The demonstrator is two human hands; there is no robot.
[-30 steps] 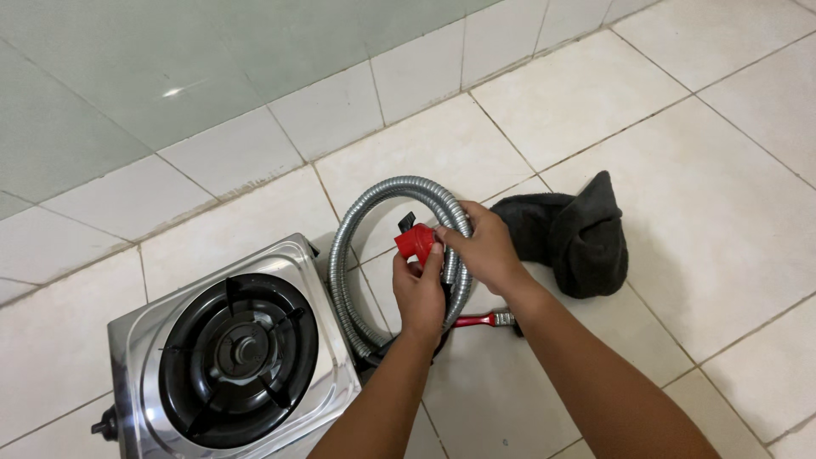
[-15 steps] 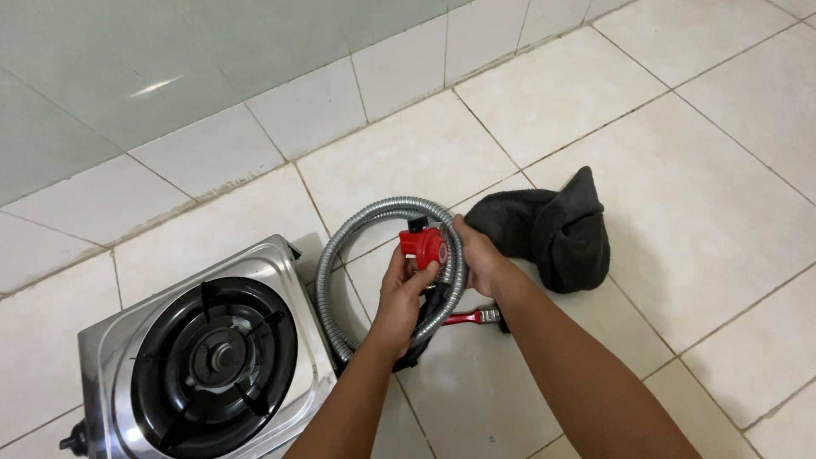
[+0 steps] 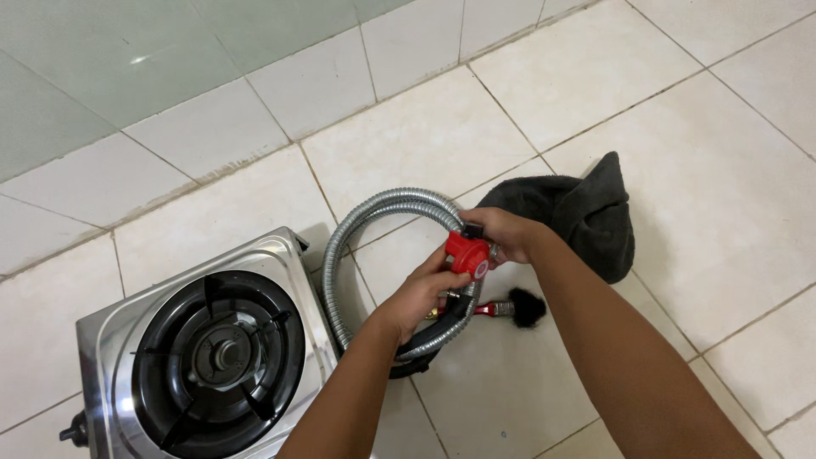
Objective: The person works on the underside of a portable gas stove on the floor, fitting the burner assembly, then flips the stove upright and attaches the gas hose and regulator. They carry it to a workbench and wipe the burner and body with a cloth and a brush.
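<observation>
Stove [image 3: 204,348] nearer — red regulator [image 3: 467,252], steel-hosed

A floor [image 3: 595,76] of pale square tiles with thin dark grout lines carries everything. On it sit a steel single-burner gas stove [image 3: 204,348] at lower left, a coiled corrugated metal hose [image 3: 357,225] just beside it, a crumpled dark cloth [image 3: 586,212] to the right, and a small black-bristled brush [image 3: 518,308] near the hose.
</observation>
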